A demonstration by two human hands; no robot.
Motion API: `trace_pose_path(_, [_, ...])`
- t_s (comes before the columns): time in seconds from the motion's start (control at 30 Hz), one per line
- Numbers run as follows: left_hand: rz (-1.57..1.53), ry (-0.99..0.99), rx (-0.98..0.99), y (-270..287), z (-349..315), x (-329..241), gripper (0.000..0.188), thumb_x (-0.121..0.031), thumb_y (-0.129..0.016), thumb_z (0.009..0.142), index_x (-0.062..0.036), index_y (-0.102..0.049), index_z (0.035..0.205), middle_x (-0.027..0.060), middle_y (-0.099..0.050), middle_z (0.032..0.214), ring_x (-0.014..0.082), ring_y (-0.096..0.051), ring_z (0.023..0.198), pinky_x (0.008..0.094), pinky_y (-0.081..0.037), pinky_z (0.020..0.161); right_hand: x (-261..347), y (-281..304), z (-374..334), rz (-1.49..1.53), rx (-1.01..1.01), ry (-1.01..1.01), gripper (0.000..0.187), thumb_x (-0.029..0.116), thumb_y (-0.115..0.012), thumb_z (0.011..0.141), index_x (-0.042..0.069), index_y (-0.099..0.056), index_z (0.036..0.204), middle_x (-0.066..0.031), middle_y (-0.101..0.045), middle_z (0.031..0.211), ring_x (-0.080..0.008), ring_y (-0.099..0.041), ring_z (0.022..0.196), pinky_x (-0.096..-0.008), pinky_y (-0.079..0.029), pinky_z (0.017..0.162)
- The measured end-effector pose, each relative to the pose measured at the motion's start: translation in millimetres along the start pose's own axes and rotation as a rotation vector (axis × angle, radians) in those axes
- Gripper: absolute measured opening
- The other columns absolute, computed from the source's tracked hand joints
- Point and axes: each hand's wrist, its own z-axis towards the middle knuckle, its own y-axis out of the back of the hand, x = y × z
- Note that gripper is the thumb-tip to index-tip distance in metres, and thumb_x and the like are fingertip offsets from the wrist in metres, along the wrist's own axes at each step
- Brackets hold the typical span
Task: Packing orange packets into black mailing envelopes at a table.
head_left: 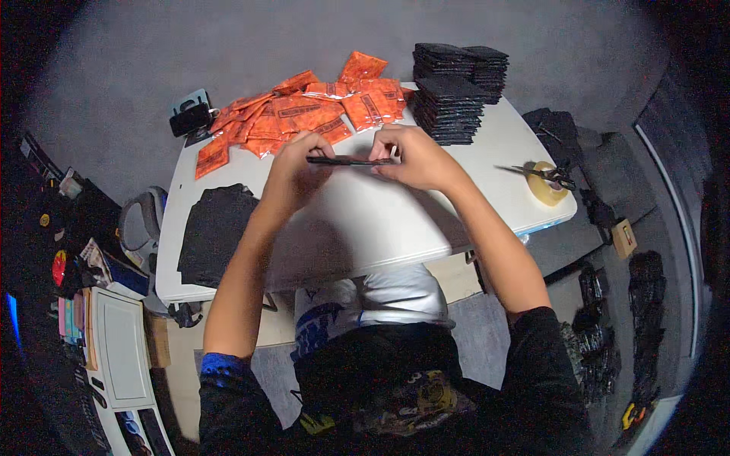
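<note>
Over the middle of the table, a thin black flat item (348, 161) is held up nearly edge-on; whether it is folded cloth or a packet I cannot tell. My left hand (303, 158) grips its left end, with the fingers closed on the edge. At the other end my right hand (407, 157) pinches it between thumb and fingers. Just beyond both hands spreads a loose heap of orange shiny packets (304, 110). Tall stacks of flat black bundles (447, 110) stand past my right hand. Black cloth (218, 232) lies flat by my left forearm.
On the white table (395, 228), a roll of clear yellowish tape (546, 186) and dark scissors (532, 173) lie at the right. A phone (190, 119) leans on a stand at the far left corner. A white cabinet (122, 349) stands left; a grey sofa (616, 171) is right.
</note>
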Motion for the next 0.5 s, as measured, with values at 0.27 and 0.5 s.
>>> trace_pose_path(0.27, [0.265,0.102,0.163,-22,-98,-39,0.032,-0.015,-0.089,0.071,-0.0114,-0.071,0.096,0.0121,-0.067,0.108,0.0374,-0.062,0.11,0.049,-0.049,0.098,24,-14,-83,-0.03,0.166,0.021,0.027,0.014,-0.087,0.078,0.006,-0.074,0.099,-0.0092,-0.065,0.093,-0.0272,-0.065,0.093,-0.0394,-0.054,0.087])
trace_pose_path(0.5, [0.145,0.267,-0.055,-5,-59,-53,0.015,-0.014,-0.078,0.091,-0.0066,-0.069,0.099,0.0149,-0.067,0.11,0.0387,-0.062,0.107,0.0475,-0.05,0.099,49,12,-61,-0.036,-0.127,0.008,0.024,0.012,-0.083,0.084,0.003,-0.074,0.104,-0.0108,-0.069,0.1,-0.0264,-0.068,0.097,-0.0375,-0.054,0.09])
